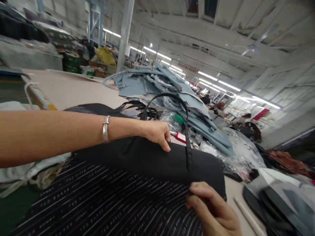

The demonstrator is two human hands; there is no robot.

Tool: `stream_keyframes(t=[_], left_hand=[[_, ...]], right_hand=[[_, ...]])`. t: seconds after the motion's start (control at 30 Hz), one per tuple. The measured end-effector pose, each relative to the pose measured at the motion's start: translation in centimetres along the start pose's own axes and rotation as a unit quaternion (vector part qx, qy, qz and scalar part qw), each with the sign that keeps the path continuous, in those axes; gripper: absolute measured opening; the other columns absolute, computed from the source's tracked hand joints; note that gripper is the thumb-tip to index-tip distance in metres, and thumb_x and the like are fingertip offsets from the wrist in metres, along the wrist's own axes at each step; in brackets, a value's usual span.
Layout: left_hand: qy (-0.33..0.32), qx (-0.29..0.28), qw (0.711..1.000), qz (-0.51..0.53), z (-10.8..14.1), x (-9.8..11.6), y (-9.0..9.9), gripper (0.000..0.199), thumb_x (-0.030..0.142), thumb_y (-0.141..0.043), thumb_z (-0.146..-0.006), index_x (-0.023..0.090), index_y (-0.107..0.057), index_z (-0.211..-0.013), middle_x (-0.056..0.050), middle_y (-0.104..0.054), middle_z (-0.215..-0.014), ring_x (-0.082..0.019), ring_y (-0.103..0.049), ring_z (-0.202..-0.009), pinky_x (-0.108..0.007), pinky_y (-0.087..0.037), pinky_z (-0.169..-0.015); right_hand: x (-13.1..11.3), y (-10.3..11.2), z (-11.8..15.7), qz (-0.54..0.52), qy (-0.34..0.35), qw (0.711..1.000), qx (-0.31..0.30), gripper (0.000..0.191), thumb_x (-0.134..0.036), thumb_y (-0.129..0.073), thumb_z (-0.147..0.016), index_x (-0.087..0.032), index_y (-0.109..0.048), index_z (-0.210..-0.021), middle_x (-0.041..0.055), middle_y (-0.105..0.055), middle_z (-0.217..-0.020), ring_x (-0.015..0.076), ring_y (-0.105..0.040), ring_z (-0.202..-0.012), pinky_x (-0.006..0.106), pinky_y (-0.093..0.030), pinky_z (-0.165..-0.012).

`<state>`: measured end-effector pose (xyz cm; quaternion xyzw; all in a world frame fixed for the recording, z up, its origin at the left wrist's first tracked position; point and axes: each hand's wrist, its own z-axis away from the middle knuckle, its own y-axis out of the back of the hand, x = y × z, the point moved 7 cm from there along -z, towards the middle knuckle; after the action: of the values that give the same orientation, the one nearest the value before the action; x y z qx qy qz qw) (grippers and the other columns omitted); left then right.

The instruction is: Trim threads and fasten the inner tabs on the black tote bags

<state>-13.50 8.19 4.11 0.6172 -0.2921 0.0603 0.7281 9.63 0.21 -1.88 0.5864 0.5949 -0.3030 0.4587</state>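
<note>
A black handbag piece (pixel 147 160) lies across the table in front of me, its looped strap (pixel 185 121) standing up from the far edge. Dark lining with white stripes and lettering (pixel 110 203) spreads from it towards me. My left hand (pixel 157 132), a silver bracelet on its wrist, is closed over the bag's upper edge, thumb on the near face. At lower right, my right hand (pixel 213 209) pinches the lining between thumb and fingertips. Just behind the bag lies a red-and-white tube (pixel 179 136).
Blue-grey cut panels (pixel 167 85) are heaped with clear plastic (pixel 172 118) at the table's back. A pale stick (pixel 248 216) and black pieces (pixel 273 209) lie at right. The bare tabletop (pixel 66 87) stretches left, past a metal post (pixel 125 36).
</note>
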Motion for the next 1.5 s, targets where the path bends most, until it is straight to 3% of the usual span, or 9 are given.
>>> stream_keyframes(t=[0.1, 0.17, 0.3, 0.43, 0.57, 0.8, 1.0, 1.3, 1.5], left_hand=[[-0.008, -0.028, 0.999, 0.014, -1.3, 0.5, -4.6, 0.022, 0.039, -0.077, -0.071, 0.018, -0.073, -0.077, 0.004, -0.065, -0.065, -0.013, -0.057, -0.065, -0.024, -0.036, -0.059], [-0.011, -0.049, 0.999, 0.017, -2.3, -0.3, -7.0, 0.022, 0.038, -0.080, -0.068, 0.019, -0.073, -0.076, 0.003, -0.065, -0.067, -0.015, -0.057, -0.068, -0.025, -0.035, -0.061], [-0.005, -0.125, 0.991, 0.041, -3.7, -2.8, -9.4, 0.023, 0.036, -0.086, -0.057, 0.021, -0.070, -0.065, 0.004, -0.062, -0.061, -0.016, -0.053, -0.065, -0.027, -0.035, -0.061], [0.001, -0.234, 0.965, 0.114, -3.5, -4.1, -10.3, 0.027, 0.036, -0.085, -0.056, 0.019, -0.064, -0.053, 0.004, -0.055, -0.052, -0.014, -0.048, -0.057, -0.028, -0.035, -0.059], [0.022, -0.317, 0.924, 0.211, -2.6, -4.5, -11.6, 0.022, 0.033, -0.082, -0.059, 0.017, -0.075, -0.073, -0.001, -0.067, -0.066, -0.015, -0.054, -0.062, -0.028, -0.039, -0.059], [0.077, -0.394, 0.845, 0.353, -1.5, -4.0, -14.0, 0.031, 0.029, -0.084, -0.055, 0.016, -0.075, -0.082, -0.006, -0.075, -0.079, -0.024, -0.067, -0.078, -0.040, -0.056, -0.072], [0.092, -0.446, 0.799, 0.393, -0.8, -3.3, -15.1, 0.024, 0.021, -0.082, -0.058, 0.017, -0.077, -0.081, -0.005, -0.076, -0.075, -0.025, -0.068, -0.077, -0.044, -0.058, -0.079], [0.097, -0.420, 0.802, 0.413, -0.4, -2.9, -15.0, 0.016, 0.019, -0.077, -0.063, 0.014, -0.077, -0.078, -0.007, -0.073, -0.070, -0.023, -0.066, -0.070, -0.044, -0.057, -0.075], [0.078, -0.437, 0.798, 0.408, 0.0, -2.1, -15.0, 0.012, 0.019, -0.077, -0.063, 0.017, -0.076, -0.075, -0.005, -0.073, -0.068, -0.024, -0.066, -0.071, -0.045, -0.057, -0.075]], right_hand=[[2.6, -2.7, 1.4, 0.098, -0.040, 0.990, -0.097, 0.017, -0.038, -0.074, -0.082, -0.023, -0.079, -0.086, 0.0030, -0.071, -0.074, 0.0159, -0.065, -0.066, 0.023, -0.054, -0.061], [5.0, -3.3, 2.3, 0.128, -0.076, 0.982, -0.116, 0.019, -0.037, -0.071, -0.083, -0.022, -0.079, -0.088, 0.0032, -0.073, -0.076, 0.0171, -0.068, -0.070, 0.024, -0.056, -0.067], [7.3, -3.1, 3.2, 0.134, -0.103, 0.978, -0.121, 0.020, -0.038, -0.071, -0.083, -0.020, -0.079, -0.089, 0.0031, -0.074, -0.076, 0.0175, -0.069, -0.070, 0.025, -0.056, -0.068], [7.1, -3.4, 3.1, 0.136, -0.099, 0.975, -0.145, 0.015, -0.035, -0.071, -0.083, -0.022, -0.079, -0.085, 0.0023, -0.074, -0.077, 0.0167, -0.069, -0.070, 0.022, -0.056, -0.065], [6.6, -4.1, 2.9, 0.133, -0.080, 0.972, -0.174, 0.011, -0.030, -0.070, -0.086, -0.023, -0.078, -0.084, 0.0023, -0.074, -0.079, 0.0163, -0.069, -0.073, 0.022, -0.055, -0.066], [6.3, -5.0, 2.9, 0.147, -0.071, 0.969, -0.185, 0.011, -0.027, -0.067, -0.089, -0.024, -0.077, -0.086, 0.0004, -0.070, -0.077, 0.0137, -0.066, -0.071, 0.021, -0.051, -0.065], [6.0, -5.2, 2.9, 0.162, -0.069, 0.969, -0.176, 0.013, -0.029, -0.066, -0.089, -0.024, -0.076, -0.083, 0.0005, -0.068, -0.075, 0.0138, -0.066, -0.069, 0.021, -0.049, -0.061], [6.2, -5.1, 3.1, 0.242, -0.045, 0.955, -0.168, 0.015, -0.033, -0.064, -0.090, -0.023, -0.070, -0.081, -0.0013, -0.069, -0.072, 0.0128, -0.064, -0.063, 0.020, -0.048, -0.058], [5.7, -5.2, 2.9, 0.297, -0.017, 0.944, -0.142, 0.025, -0.037, -0.066, -0.089, -0.022, -0.060, -0.069, -0.0057, -0.054, -0.053, 0.0089, -0.046, -0.043, 0.020, -0.038, -0.045]])
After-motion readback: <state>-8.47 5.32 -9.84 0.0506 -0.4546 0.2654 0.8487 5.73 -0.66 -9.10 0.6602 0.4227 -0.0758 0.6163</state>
